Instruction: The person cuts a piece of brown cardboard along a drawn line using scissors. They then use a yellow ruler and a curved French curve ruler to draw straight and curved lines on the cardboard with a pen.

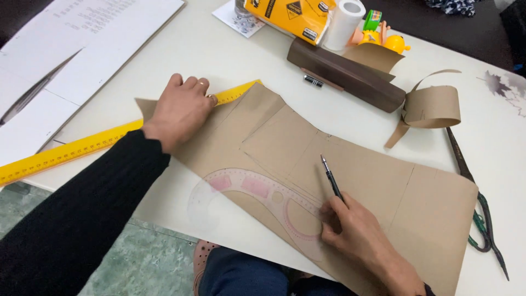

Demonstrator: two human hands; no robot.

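A large sheet of brown pattern paper with pencil lines lies across the white table. My left hand presses flat on its upper left corner, over a long yellow ruler that runs under the paper's edge. My right hand holds a dark pencil, tip pointing up and away, resting on the paper. A clear curved ruler with pink markings lies on the paper's near edge, just left of my right hand.
Long dark scissors lie at the right. A curled strip of brown paper and a dark brown roll sit behind. A yellow packet, white roll, small toy, and white sheets at the left.
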